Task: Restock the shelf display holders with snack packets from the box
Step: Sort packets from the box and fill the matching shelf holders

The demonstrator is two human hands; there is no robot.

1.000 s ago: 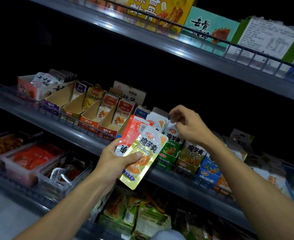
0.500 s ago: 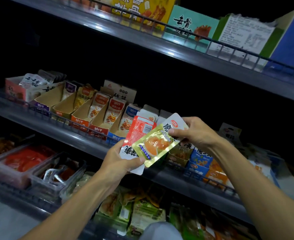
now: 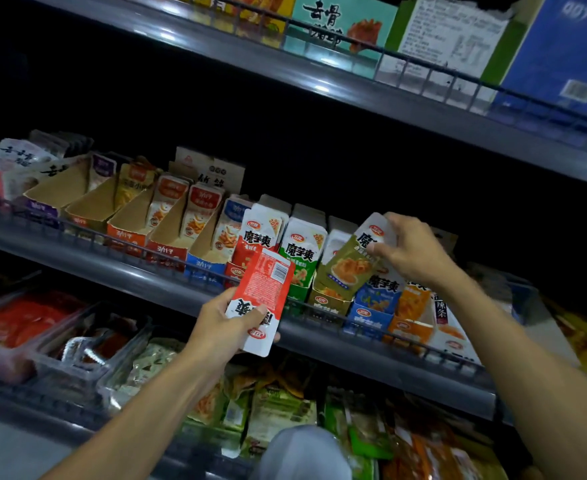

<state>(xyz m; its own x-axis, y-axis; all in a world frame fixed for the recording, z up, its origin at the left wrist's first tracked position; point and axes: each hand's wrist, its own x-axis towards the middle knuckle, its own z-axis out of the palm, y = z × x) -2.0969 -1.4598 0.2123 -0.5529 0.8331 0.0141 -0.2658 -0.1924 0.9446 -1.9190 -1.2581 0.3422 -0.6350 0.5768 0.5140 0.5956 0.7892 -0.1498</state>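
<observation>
2 bare hands work at the middle shelf (image 3: 188,292) of a dim snack display. The left hand (image 3: 221,327) grips a red-and-white snack packet (image 3: 262,299) by its lower end, thumb across the front, holding it upside down and tilted in front of the shelf rail, back side with barcode facing the camera. The right hand (image 3: 411,251) pinches the top of an olive-green snack packet (image 3: 350,261) with curled fingers, its lower end down at the olive-green display holder (image 3: 330,299), third in a row of upright packets. Just left of it stand a green packet (image 3: 300,258) and a red packet (image 3: 257,237) in their own holders; to the right sit a blue holder (image 3: 368,315) and an orange holder (image 3: 411,327). Farther left along the same shelf, several cardboard holders (image 3: 94,206) show bare brown insides with only a few packets at the back. Large boxes (image 3: 447,39) line the upper shelf, and clear tubs (image 3: 25,323) of red food sit lower left.
</observation>
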